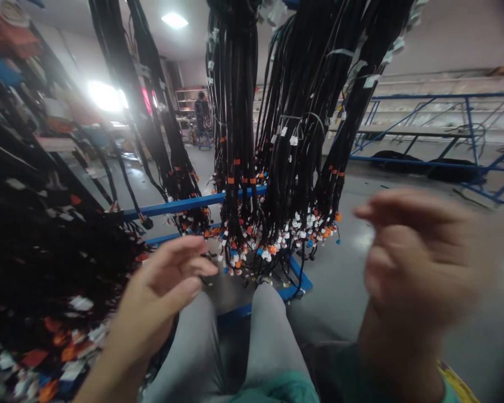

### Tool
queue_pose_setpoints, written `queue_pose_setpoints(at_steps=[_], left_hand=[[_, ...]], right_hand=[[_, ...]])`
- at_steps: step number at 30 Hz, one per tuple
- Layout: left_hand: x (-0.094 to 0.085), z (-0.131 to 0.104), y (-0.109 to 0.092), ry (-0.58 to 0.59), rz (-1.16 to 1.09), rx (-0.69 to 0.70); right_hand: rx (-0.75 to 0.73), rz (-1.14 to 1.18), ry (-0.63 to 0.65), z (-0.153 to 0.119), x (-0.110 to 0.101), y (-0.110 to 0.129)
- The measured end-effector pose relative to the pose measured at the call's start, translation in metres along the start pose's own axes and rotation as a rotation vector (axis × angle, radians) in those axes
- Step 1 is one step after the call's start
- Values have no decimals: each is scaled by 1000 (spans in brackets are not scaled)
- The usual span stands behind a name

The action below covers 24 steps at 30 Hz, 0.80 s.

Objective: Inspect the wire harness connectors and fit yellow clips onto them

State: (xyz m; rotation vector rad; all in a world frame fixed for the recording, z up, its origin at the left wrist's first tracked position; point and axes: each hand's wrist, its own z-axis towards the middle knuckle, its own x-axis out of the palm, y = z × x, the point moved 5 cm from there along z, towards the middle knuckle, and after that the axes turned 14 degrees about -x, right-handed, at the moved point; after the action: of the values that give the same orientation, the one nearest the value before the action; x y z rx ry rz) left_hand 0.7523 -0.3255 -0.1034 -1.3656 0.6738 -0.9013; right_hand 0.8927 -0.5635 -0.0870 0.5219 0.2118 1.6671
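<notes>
My left hand [163, 285] is raised in front of the hanging harnesses, its fingers half bent and the thumb apart from them, with nothing in it. My right hand [415, 257] hovers at the right, over the floor. It is blurred, with the fingers loosely curled and the index finger pointing left, and I see nothing held. Between and beyond the hands, thick bundles of black wire harnesses [294, 162] hang down. White, orange and blue connectors [273, 240] crowd their lower ends. Neither hand touches them.
A blue metal frame [185, 204] runs below the bundles. More dark harnesses [67, 246] fill the left side, close to my left arm. On the right stands a blue rack [468, 123], with black coils [453, 169] low down by it. My knees [269, 313] are just below the bundles.
</notes>
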Motion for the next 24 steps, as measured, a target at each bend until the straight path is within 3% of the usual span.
queue_pose_setpoints(at_steps=[2, 5, 8, 10, 12, 14, 18, 24], left_hand=[[-5, 12, 55, -34, 45, -222], [-27, 13, 157, -113, 190, -442], [-54, -1, 244, -117, 444, -542], [-70, -13, 276, -149, 562, -502], [-80, -25, 293, -173, 623, -470], [-81, -33, 297, -128, 732, -406], [-72, -39, 294, -28, 940, -332], [-66, -40, 288, -5, 1068, -314]], right_hand=[[163, 72, 85, -13, 21, -35], [550, 118, 326, -66, 52, -102], [748, 142, 500, -131, 75, -152], [834, 135, 554, -165, 88, -175], [842, 126, 572, -183, 103, -190], [816, 115, 569, -188, 120, -201], [773, 58, 545, -180, 156, -222], [731, -89, 509, -168, 194, -247]])
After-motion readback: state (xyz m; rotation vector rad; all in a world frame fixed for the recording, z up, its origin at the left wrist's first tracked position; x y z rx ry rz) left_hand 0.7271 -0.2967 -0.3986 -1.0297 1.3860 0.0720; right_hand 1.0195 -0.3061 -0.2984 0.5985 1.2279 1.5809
